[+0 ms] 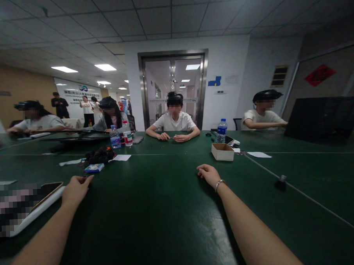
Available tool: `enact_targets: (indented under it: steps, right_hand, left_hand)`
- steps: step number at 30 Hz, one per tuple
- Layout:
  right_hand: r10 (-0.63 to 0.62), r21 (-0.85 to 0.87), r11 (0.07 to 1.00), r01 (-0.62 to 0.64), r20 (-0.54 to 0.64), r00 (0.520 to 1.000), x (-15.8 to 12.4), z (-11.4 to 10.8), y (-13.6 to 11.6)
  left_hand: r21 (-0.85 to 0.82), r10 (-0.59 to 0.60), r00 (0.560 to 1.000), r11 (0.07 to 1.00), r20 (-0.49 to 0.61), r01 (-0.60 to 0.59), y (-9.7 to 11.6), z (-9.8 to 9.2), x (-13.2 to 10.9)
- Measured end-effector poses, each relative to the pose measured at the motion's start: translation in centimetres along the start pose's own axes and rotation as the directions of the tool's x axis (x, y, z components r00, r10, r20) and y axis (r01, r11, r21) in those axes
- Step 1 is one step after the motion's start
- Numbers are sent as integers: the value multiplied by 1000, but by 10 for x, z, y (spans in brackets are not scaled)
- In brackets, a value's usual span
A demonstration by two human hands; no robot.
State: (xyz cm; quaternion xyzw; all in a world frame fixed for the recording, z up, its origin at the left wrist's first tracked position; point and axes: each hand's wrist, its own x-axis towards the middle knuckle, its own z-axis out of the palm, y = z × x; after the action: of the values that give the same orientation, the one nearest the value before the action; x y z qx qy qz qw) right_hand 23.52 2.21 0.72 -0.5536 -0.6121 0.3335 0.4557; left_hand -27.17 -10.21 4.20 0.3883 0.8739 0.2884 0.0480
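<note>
My left hand [76, 190] is over the dark green table [145, 212] at the left, its thumb and fingers drawn close around something small and dark that I cannot make out. Just beyond it lie a blue and white packet [94, 168] and a black tangled bundle [100, 155]. A phone-like device [50, 189] on a white slab is beside its wrist. My right hand [207, 174] rests on the table right of the middle, fingers loosely curled and partly apart, holding nothing visible. A silver bracelet circles that wrist. An open cardboard box [223, 152] stands just beyond this hand.
Across the table sits a person in white [176, 122]. Bottles [127, 134] stand left of that person, another bottle [222, 131] to the right. Large dark screens [323, 118] occupy both sides. A black clip [281, 182] lies by a cable at the right.
</note>
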Motion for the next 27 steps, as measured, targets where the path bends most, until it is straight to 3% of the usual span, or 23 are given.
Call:
enact_targets:
  steps: [5, 8, 13, 15, 20, 24, 27]
  right_hand:
    - [4, 6, 1000, -3, -4, 1000, -2, -1, -3]
    - [10, -5, 1000, -10, -5, 1000, -2, 0, -3]
    - [6, -27, 1000, -5, 6, 1000, -1, 0, -1]
    - [4, -32, 999, -4, 12, 1000, 0, 0, 0]
    - [-4, -40, 999, 4, 12, 1000, 1, 1, 2]
    - [-48, -96, 994, 51, 33, 998, -1, 1, 1]
    - [-136, -173, 972, 156, 122, 983, -4, 4, -2]
  left_hand:
    - [141, 93, 996, 986, 8, -93, 0, -6, -2]
    - [144, 106, 993, 983, 43, -111, 5, -7, -4]
    - [100, 236, 969, 965, 76, -243, 42, 10, -20]
    - [66, 351, 931, 931, 102, -358, 69, 25, -33]
    - [-118, 637, 751, 771, 177, -626, 152, 74, -88]
    - [-232, 735, 653, 678, 183, -698, 211, 106, -143]
    - [-291, 780, 610, 621, 138, -728, 235, 122, -172]
